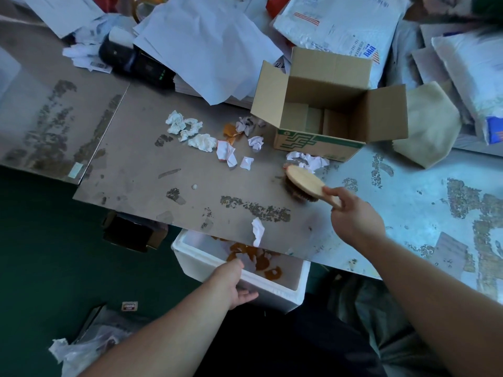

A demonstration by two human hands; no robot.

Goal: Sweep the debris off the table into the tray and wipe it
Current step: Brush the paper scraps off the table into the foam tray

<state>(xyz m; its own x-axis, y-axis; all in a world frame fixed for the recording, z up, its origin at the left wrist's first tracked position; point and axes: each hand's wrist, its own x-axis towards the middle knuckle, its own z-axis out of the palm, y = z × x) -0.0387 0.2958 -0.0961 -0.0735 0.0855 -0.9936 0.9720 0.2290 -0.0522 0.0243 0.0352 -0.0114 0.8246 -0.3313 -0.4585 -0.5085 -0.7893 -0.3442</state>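
Observation:
My right hand (pixel 353 219) grips the handle of a wooden brush (pixel 306 183), whose bristles rest on the worn grey table (pixel 152 170) just below a crumpled white paper (pixel 309 160). Several crumpled tissues and paper scraps (pixel 201 141) and an orange peel (pixel 230 130) lie mid-table. One white scrap (pixel 258 231) hangs at the table's front edge. Below that edge my left hand (pixel 235 284) holds the near wall of a white foam tray (pixel 285 295) with orange peels (pixel 261 261) inside.
An open cardboard box (pixel 324 104) stands behind the debris. Loose sheets (pixel 206 47), mailer bags (pixel 340 20) and a black device (pixel 136 61) crowd the back. A beige cloth (pixel 427 126) lies to the right. Bags and litter sit on the green floor (pixel 40 240).

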